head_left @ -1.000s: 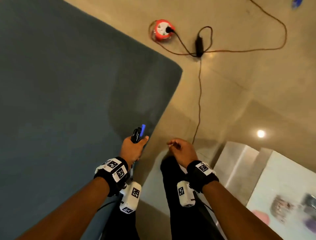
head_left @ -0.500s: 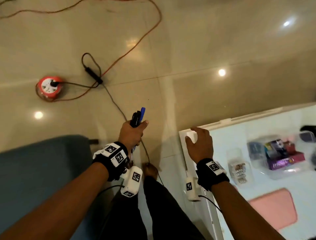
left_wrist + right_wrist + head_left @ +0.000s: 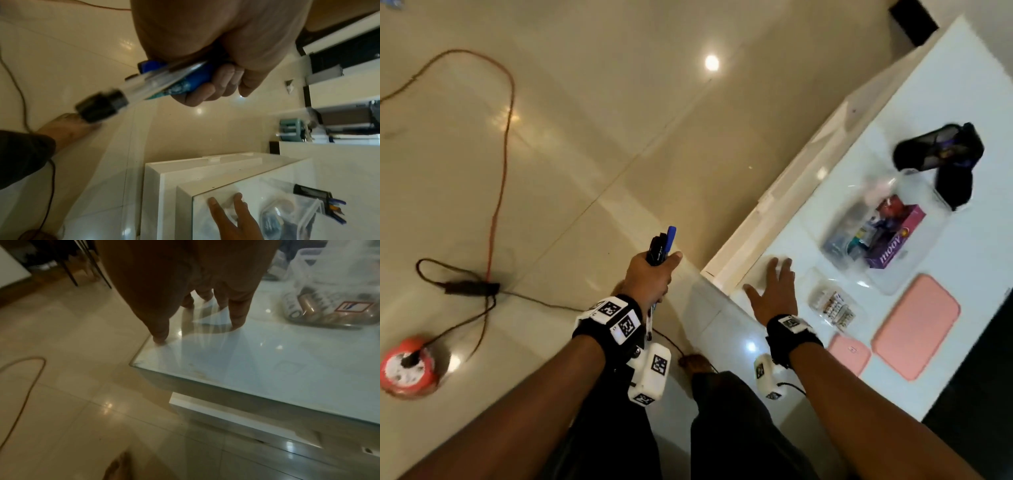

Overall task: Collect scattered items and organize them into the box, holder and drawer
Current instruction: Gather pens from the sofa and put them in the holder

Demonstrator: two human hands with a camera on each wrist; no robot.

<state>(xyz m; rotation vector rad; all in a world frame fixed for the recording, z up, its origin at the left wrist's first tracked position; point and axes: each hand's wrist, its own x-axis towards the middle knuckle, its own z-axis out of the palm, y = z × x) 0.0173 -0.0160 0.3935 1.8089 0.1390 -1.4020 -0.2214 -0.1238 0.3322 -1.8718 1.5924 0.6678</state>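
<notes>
Head view: right hand (image 3: 774, 296) now flat, spread

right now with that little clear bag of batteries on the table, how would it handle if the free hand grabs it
The clear bag of batteries would probably feel heavy for its size, given the metal cells inside. Its thin plastic looks floppy and slippery, so the cells would likely shift and sag. On the glass table top it may slide.

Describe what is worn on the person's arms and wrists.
Both forearms are bare, with no sleeves. Each wrist wears a black band, left wrist band and right wrist band, carrying white square-patterned marker tags. A white camera block with similar tags hangs beneath each; a thin black cable trails from the right one.
</notes>
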